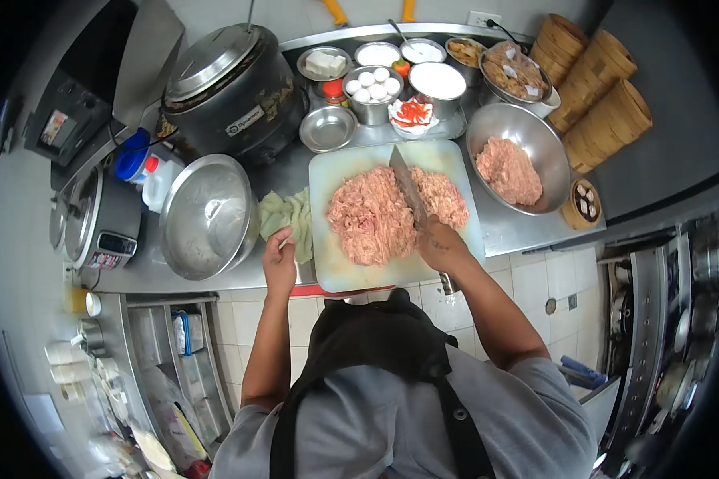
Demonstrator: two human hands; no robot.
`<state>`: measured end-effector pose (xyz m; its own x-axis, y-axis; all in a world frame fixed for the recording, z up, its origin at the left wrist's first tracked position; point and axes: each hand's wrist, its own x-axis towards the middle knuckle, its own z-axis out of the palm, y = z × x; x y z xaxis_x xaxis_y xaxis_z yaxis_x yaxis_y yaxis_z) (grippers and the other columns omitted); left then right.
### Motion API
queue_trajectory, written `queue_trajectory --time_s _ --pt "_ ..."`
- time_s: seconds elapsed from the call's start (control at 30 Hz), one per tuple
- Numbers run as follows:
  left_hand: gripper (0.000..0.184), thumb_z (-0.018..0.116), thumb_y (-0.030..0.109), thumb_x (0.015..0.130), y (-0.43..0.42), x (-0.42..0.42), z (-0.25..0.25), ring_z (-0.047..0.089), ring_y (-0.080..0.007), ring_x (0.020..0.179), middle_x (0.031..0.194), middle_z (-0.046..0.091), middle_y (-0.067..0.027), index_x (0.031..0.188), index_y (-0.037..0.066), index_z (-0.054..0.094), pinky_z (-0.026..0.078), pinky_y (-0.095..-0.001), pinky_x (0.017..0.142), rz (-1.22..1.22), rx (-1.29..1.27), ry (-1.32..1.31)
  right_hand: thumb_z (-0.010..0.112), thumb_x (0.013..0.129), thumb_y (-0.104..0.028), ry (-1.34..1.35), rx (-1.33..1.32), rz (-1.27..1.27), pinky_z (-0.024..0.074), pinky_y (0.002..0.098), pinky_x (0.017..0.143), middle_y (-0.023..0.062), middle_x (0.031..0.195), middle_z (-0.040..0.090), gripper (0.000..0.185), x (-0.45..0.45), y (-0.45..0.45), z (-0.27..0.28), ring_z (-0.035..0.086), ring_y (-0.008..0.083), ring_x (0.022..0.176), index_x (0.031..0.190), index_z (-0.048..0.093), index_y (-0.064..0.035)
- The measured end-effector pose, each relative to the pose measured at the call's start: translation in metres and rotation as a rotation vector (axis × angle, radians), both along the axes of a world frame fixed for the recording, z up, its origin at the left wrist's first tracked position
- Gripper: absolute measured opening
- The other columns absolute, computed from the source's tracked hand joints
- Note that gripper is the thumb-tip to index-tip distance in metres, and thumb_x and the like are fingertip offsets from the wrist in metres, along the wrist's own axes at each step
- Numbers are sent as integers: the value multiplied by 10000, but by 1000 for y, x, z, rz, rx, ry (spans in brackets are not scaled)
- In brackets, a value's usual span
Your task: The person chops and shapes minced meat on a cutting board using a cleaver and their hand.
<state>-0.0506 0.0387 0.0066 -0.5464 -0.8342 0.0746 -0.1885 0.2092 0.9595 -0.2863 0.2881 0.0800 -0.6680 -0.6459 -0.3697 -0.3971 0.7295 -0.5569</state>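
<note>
My right hand is wrapped round a large knife, a broad blade with specks of meat on it; the handle's end shows below the hand. The blade lies between a big mound of ground meat and a smaller heap on its right. Both rest on a white cutting board. Left of the board, my left hand is held with curled fingers by the lower edge of a pale green cloth. Whether it pinches anything is too small to make out.
A steel bowl with meat stands right of the board, an unfilled steel bowl left. Behind are a bowl of eggs, several containers and a large black cooker. Bamboo steamers stand at the back right.
</note>
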Motion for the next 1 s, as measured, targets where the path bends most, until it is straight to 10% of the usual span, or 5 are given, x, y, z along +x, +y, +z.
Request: queue_trajectory --time_s 0.2,0.6,0.67,0.73,1.0 --pt "255 540 43 929 5 46 10 570 -187 1109 1209 613 -125 1164 -37 598 423 -299 971 114 14 19 622 876 -336 76 -167 69 499 431 780 251 896 659 501 -20 14 25 661 387 885 1152 524 70" --pt "257 558 90 955 14 85 47 550 -199 1166 1225 610 -124 1176 -36 593 383 -322 1031 203 44 28 642 883 -241 272 -626 239 522 335 732 141 922 667 342 -72 -71 45 650 238 832 1088 583 26" --pt "249 560 86 956 14 85 55 541 -213 1192 1255 598 -137 1171 -35 592 380 -333 1040 199 41 52 622 885 -261 -157 -661 -22 497 411 808 215 953 667 324 -88 -136 36 646 314 928 1041 604 22" --pt "243 558 84 959 13 89 63 539 -220 1201 1261 596 -142 1169 -32 594 376 -342 1049 201 38 81 628 877 -228 27 -504 -104 529 389 748 202 974 680 319 -143 -211 -35 665 265 911 1043 606 43" --pt "239 558 92 950 6 143 58 555 -215 1188 1226 621 -131 1158 -13 613 392 -346 1048 325 58 142 568 926 -162 -645 -617 -570 535 473 786 140 1047 590 284 -180 -296 -122 617 288 878 1153 546 9"
